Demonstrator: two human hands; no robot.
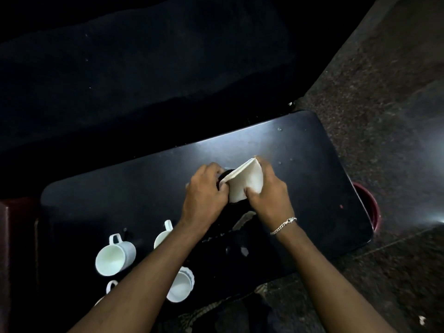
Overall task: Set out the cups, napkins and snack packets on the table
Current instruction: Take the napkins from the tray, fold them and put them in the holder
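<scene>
Both hands hold a white folded napkin (245, 181) above the middle of the black table (312, 164). My left hand (205, 188) pinches its left corner, and my right hand (266, 191), with a silver bracelet on the wrist, grips its right side. A dark object sits under the napkin, mostly hidden. Several white cups stand at the near left: one cup (115, 257) with its handle pointing away, a second cup (163, 234) partly behind my left forearm, a third cup (181, 286) near the front edge. No snack packets are clearly visible.
A dark sofa or cushion (144, 80) runs behind the table. A red bucket (368, 207) stands on the stone floor (384, 104) at the table's right end. Small pale scraps (245, 219) lie on the table between my forearms.
</scene>
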